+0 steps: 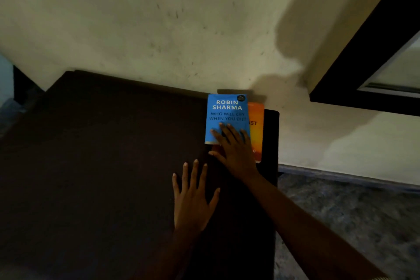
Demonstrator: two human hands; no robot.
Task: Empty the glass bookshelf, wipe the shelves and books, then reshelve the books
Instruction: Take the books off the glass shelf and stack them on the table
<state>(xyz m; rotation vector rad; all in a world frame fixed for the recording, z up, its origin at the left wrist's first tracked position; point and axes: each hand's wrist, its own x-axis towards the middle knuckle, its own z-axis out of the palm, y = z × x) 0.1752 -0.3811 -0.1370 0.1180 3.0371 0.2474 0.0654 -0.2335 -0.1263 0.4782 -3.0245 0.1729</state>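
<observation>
Head view has the right hand (235, 145) pressing flat, fingers spread, on a blue paperback book (225, 109). That book lies on an orange paperback book (256, 134) at the far right corner of a dark brown desk (102, 154), and the left hand (193, 200) rests open and empty just beside. With 2 books out and no cloth visible, emptying seems early, with wiping and reshelving to come. A black-framed glass panel (363, 70), probably the bookshelf, sits upper right, its inside unseen.
</observation>
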